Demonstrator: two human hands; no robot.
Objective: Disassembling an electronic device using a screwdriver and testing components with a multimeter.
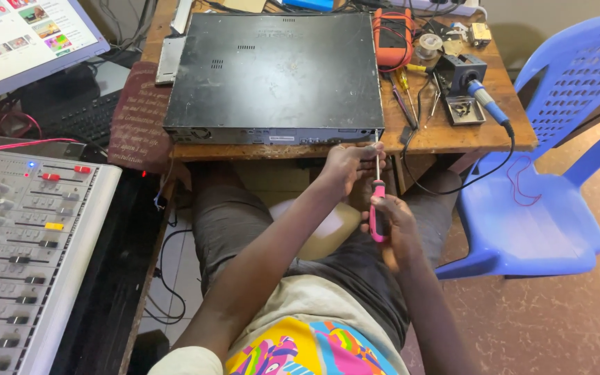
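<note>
The person's right hand (pixel 392 221) is closing its grip around the pink handle of a screwdriver (pixel 378 198). The left hand (pixel 347 165) is pinching the shaft, it seems. The tip is meeting the black metal box (pixel 276 69) at the desk's (pixel 453 135) front edge.

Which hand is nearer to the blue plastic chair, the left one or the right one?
The right hand, holding the pink screwdriver, sits closer to the blue plastic chair. The left hand is farther, up by the black metal case.
</note>
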